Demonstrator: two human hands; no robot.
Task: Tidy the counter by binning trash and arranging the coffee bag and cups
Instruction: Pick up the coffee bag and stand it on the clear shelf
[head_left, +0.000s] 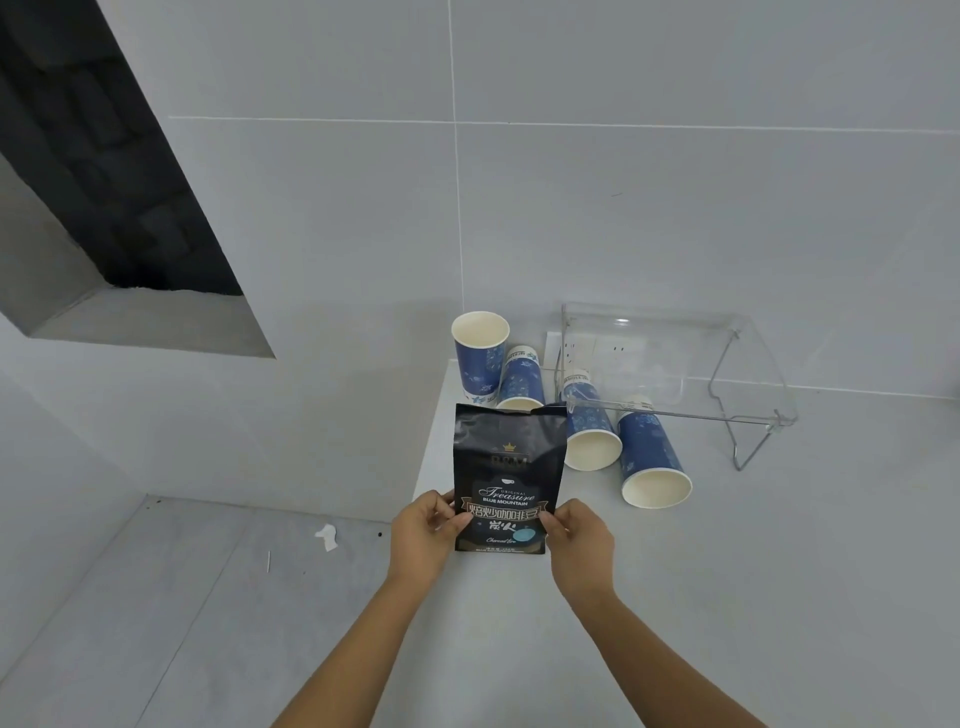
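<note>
A black coffee bag (508, 467) stands upright near the counter's left end, its label facing me. My left hand (423, 530) grips its lower left edge and my right hand (576, 535) grips its lower right edge. Behind the bag, one blue paper cup (480, 358) stands upright by the wall. A second blue cup (521, 379) lies tipped beside it, partly hidden by the bag. Two more blue cups lie on their sides with mouths toward me: one (589, 431) under the clear rack, one (652, 462) further right.
A clear plastic shelf rack on wire legs (727, 379) stands at the back of the white counter (727, 571), in front of wall sockets. The counter's left edge drops to a grey floor holding a white paper scrap (327, 536) and a thin stick (268, 561).
</note>
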